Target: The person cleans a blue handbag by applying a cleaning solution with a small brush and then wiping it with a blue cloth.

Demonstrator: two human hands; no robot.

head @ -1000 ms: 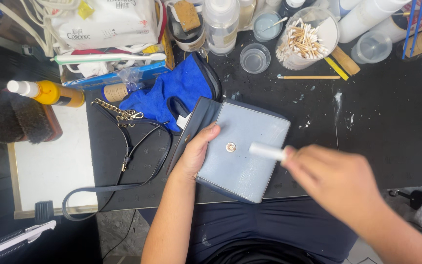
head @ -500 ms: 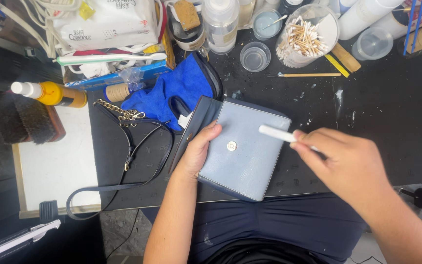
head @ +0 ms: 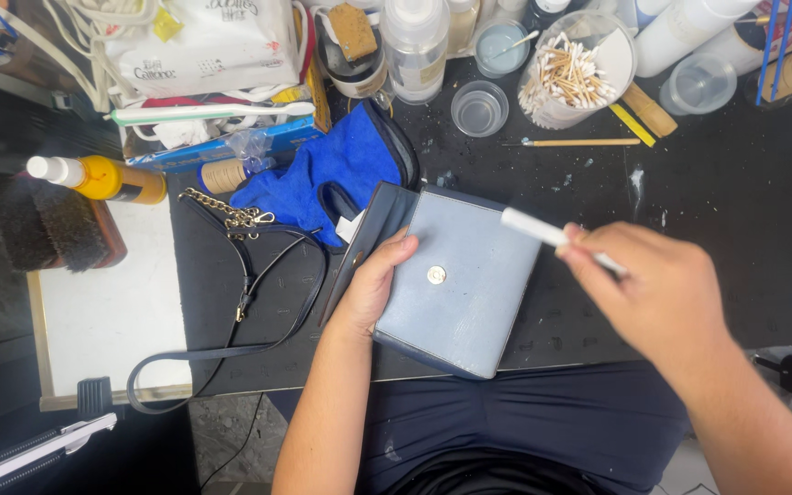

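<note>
A grey-blue bag lies at the frame's centre, its lower edge overhanging the counter above the person's lap. The left hand pins its left side, thumb on the flap. The right hand, closed around a white stick, has lifted rightward since a second ago, so the tip now hovers over the bag's upper right corner. Bare counter lies to the right; bottles and a swab jar crowd the top edge, the strap trailing left.
</note>
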